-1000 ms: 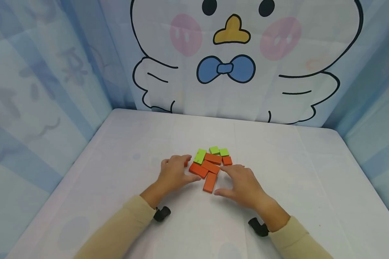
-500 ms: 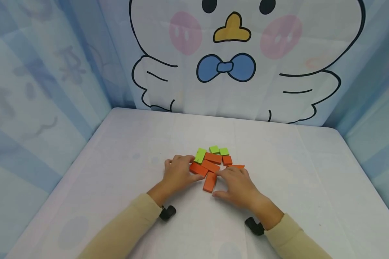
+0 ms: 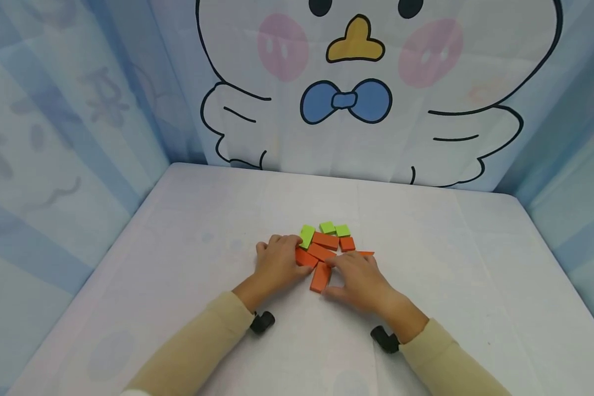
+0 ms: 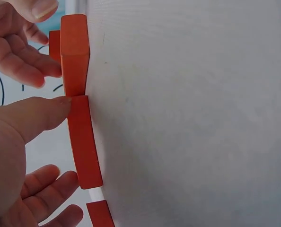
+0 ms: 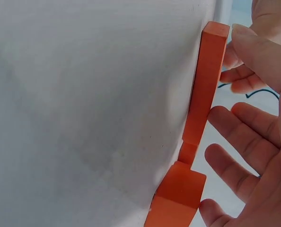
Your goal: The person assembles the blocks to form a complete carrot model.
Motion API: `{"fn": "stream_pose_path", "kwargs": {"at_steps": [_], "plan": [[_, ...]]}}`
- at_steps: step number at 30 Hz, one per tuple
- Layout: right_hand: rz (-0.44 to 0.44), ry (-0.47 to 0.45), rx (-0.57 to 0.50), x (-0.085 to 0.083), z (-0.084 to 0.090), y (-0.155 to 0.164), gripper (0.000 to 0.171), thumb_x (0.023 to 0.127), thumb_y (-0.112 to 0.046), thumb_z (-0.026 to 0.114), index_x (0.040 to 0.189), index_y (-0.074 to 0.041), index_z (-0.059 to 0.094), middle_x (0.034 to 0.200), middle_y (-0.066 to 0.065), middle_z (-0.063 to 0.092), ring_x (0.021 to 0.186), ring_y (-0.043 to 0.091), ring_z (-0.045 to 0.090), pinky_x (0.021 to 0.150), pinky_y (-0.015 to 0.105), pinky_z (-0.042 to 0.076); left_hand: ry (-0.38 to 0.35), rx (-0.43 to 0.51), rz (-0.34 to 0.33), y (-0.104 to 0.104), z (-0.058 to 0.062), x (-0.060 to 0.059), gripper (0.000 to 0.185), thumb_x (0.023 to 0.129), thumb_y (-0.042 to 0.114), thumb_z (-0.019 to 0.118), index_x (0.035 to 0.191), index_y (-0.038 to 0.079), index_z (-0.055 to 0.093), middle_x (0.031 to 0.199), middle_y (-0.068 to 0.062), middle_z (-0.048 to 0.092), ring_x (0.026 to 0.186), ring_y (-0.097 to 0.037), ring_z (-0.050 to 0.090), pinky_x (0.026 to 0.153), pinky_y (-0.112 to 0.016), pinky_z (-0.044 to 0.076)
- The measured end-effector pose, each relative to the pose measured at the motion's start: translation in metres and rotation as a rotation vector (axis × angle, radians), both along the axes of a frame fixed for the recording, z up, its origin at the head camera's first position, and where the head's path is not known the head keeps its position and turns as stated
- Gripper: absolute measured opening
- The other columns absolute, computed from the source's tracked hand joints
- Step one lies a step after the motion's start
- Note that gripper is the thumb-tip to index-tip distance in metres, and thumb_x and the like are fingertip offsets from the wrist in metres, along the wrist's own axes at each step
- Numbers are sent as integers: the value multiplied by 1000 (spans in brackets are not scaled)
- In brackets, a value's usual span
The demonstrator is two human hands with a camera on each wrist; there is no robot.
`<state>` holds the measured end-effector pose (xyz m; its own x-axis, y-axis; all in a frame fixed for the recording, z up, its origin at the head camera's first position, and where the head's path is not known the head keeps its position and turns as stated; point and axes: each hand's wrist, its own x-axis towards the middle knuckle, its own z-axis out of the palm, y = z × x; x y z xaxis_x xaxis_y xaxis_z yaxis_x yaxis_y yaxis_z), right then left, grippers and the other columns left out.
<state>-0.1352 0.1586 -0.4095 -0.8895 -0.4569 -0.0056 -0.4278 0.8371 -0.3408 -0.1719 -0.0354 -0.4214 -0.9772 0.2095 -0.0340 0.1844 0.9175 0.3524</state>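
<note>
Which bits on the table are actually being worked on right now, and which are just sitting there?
In hand:
- orange blocks, left hand and right hand touching them from either side
- nearest orange block, lying between the hands

Just lying about:
- three green blocks behind the cluster, untouched
- small orange square
- table
- cartoon bird backdrop

No readable text, as far as visible.
</note>
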Motion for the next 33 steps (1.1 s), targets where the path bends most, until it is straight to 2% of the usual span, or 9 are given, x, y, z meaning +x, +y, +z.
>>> {"fn": "stream_pose_path", "kwargs": {"at_steps": [7, 15, 19, 23, 29, 33], "plan": [[-7, 6, -17, -2, 0, -5, 53, 84, -37, 81, 125, -8, 65, 125, 10, 65, 124, 37, 51, 98, 58, 33, -43, -2, 7, 1, 3, -1, 61, 83, 37, 82, 134, 12, 58, 132, -4, 61, 122, -27, 47, 96, -53, 30], [-22, 0, -1, -1, 0, -7, 52, 83, -34, 82, 125, -8, 65, 126, 9, 65, 125, 37, 51, 97, 58, 33, -2, -32, 47, 4, 2, 2, 73, 79, 54, 80, 131, 7, 57, 123, -10, 61, 116, -29, 49, 90, -50, 34], [-31, -20, 11, -1, 0, -7, 52, 83, -34, 81, 126, -9, 65, 126, 8, 65, 126, 35, 49, 97, 58, 32, -4, -47, 54, 5, 2, 1, 68, 82, 51, 78, 129, 7, 58, 121, -10, 61, 115, -28, 49, 89, -49, 34], [-37, -37, 30, 1, 2, -7, 52, 83, -34, 81, 126, -10, 65, 122, 5, 65, 126, 32, 49, 98, 58, 32, -29, -19, 14, 1, 4, 1, 63, 84, 45, 78, 130, 7, 58, 124, -10, 61, 118, -28, 48, 91, -50, 33], [-41, -61, 61, 5, 5, -5, 50, 83, -33, 83, 125, -11, 65, 118, 2, 65, 119, 26, 51, 95, 56, 34, -101, 44, -108, -14, 3, -1, 58, 85, 38, 80, 132, 11, 60, 125, -3, 61, 122, -25, 47, 94, -46, 33], [-31, -72, 62, 9, 6, -4, 52, 83, -33, 82, 126, -9, 64, 121, 6, 65, 124, 31, 51, 96, 57, 34, -155, 54, -165, -24, 3, -2, 60, 85, 36, 80, 137, 14, 59, 128, 0, 60, 126, -24, 45, 98, -47, 33]]}}
